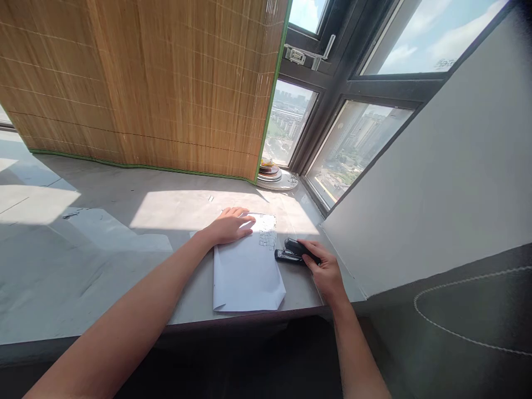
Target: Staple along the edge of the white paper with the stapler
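White sheets of paper (247, 277) lie on the stone sill near its front edge, their lower right corner bent. Dark lines of print or drawing show at the upper right of the paper. My left hand (233, 226) rests flat on the upper left part of the sheets with its fingers stretched out. In my right hand (326, 269) is a black stapler (293, 251), gripped at its rear end. Its jaws point left, just beside the paper's right edge. Whether the stapler touches the sheets I cannot tell.
A bamboo blind (166, 83) with green edging hangs behind the sill (103, 266). Stacked plates (272, 176) sit in the corner by the window frame (320, 144). A white wall (436, 183) slopes up on the right, and a pale cord (419, 316) hangs below it.
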Tool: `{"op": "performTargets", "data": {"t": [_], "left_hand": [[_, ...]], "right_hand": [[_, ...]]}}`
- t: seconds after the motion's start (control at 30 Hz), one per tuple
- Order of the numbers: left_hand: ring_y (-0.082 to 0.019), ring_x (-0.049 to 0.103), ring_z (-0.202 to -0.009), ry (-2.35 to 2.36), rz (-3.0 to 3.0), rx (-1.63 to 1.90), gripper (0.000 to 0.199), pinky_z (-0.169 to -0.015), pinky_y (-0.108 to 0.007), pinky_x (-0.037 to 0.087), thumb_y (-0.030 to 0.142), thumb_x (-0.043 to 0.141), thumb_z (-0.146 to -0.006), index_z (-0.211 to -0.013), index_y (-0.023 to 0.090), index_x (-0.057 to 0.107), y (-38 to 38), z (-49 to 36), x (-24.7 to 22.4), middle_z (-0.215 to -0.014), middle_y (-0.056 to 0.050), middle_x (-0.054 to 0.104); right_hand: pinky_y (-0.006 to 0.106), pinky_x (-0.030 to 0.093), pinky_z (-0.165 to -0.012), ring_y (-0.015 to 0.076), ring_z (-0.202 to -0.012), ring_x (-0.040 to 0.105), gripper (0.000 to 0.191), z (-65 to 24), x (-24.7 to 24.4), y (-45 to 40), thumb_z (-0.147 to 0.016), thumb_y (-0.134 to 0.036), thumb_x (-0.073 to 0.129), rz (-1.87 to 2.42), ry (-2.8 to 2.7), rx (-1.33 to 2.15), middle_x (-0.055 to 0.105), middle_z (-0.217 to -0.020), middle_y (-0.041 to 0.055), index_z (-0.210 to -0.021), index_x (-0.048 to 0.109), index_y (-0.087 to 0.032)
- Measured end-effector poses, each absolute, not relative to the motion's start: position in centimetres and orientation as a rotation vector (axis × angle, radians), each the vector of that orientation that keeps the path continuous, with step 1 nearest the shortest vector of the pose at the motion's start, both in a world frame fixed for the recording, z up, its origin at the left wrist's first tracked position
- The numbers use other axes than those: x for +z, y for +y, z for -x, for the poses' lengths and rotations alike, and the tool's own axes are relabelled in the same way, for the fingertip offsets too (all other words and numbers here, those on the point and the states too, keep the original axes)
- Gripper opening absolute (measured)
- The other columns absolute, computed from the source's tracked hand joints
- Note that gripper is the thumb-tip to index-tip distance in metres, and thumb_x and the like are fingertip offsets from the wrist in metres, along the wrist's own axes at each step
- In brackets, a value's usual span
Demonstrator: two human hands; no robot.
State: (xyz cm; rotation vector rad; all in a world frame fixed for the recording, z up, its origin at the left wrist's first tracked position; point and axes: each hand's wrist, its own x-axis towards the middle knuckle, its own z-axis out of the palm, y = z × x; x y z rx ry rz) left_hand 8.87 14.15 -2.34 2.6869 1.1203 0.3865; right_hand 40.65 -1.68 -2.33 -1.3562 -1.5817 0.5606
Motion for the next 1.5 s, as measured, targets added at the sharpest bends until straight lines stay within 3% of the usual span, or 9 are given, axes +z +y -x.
{"op": "performTargets", "data": {"t": [0.23,0.47,0.67,0.87,1.0,1.13,1.33,1.5], "left_hand": [[-0.036,0.042,-0.148,1.109,-2.673,0.347,0.039,-0.122,-0.059,0.032,0.052,0.052,-0.104,-0.134,0.036,0.069,14.2,-8.6,-1.8,-0.158,-0.007,0.052],[-0.034,0.059,-0.124,1.178,-2.610,0.443,0.036,-0.113,-0.055,0.041,0.048,0.059,-0.098,-0.126,0.029,0.070,14.7,-7.6,-1.5,-0.141,-0.009,0.058],[-0.032,0.060,-0.125,1.148,-2.505,0.625,0.040,-0.114,-0.051,0.043,0.045,0.063,-0.093,-0.128,0.024,0.062,15.3,-7.0,-1.6,-0.138,-0.009,0.060],[-0.032,0.059,-0.127,1.193,-2.545,0.572,0.038,-0.113,-0.052,0.043,0.045,0.063,-0.094,-0.127,0.025,0.063,15.3,-7.1,-1.7,-0.138,-0.008,0.061],[-0.032,0.060,-0.123,1.228,-2.583,0.516,0.031,-0.113,-0.051,0.041,0.045,0.060,-0.096,-0.120,0.026,0.067,15.2,-7.2,-1.8,-0.135,-0.007,0.062],[-0.033,0.059,-0.126,1.224,-2.606,0.513,0.038,-0.115,-0.051,0.040,0.046,0.058,-0.097,-0.128,0.027,0.068,15.4,-7.4,-2.1,-0.138,-0.008,0.061],[-0.031,0.057,-0.133,1.221,-2.607,0.514,0.039,-0.118,-0.052,0.039,0.035,0.048,-0.103,-0.135,0.026,0.068,15.8,-7.4,-2.6,-0.146,-0.008,0.060],[-0.031,0.056,-0.138,1.208,-2.593,0.565,0.039,-0.120,-0.053,0.041,0.025,0.046,-0.103,-0.128,0.028,0.075,16.4,-7.2,-3.2,-0.150,-0.007,0.060]], "right_hand": [[0.047,0.051,-0.105,0.0288,-0.117,0.065,0.039,-39.4,-2.6,-1.6,-0.095,-0.022,0.059,1.347,-1.581,0.425,0.072,-0.124,0.0071,-0.128,0.078,-0.028],[0.047,0.051,-0.105,0.0289,-0.118,0.064,0.040,-39.6,-2.8,-2.0,-0.095,-0.022,0.059,1.354,-1.571,0.383,0.072,-0.124,0.0068,-0.129,0.078,-0.029],[0.046,0.050,-0.105,0.0281,-0.118,0.063,0.039,-39.8,-3.0,-2.1,-0.095,-0.021,0.060,1.334,-1.578,0.434,0.072,-0.124,0.0067,-0.128,0.077,-0.028],[0.048,0.052,-0.106,0.0286,-0.119,0.064,0.035,-39.2,-2.4,-2.2,-0.097,-0.025,0.061,1.351,-1.628,0.439,0.072,-0.125,0.0075,-0.129,0.075,-0.026],[0.047,0.055,-0.101,0.0293,-0.114,0.068,0.030,-38.4,-1.7,-2.6,-0.095,-0.027,0.064,1.378,-1.515,0.332,0.074,-0.120,0.0080,-0.122,0.076,-0.025],[0.047,0.055,-0.104,0.0304,-0.118,0.066,0.033,-35.7,0.2,-3.4,-0.097,-0.027,0.063,1.359,-1.373,0.197,0.073,-0.125,0.0084,-0.127,0.074,-0.027],[0.042,0.056,-0.098,0.0284,-0.114,0.068,0.036,-28.8,0.6,-1.3,-0.089,-0.015,0.062,1.218,-1.597,0.547,0.075,-0.119,0.0064,-0.120,0.077,-0.027],[0.045,0.054,-0.098,0.0283,-0.110,0.067,0.034,-26.5,0.2,1.2,-0.088,-0.013,0.062,1.201,-1.674,0.565,0.075,-0.114,0.0071,-0.116,0.076,-0.025]]}}
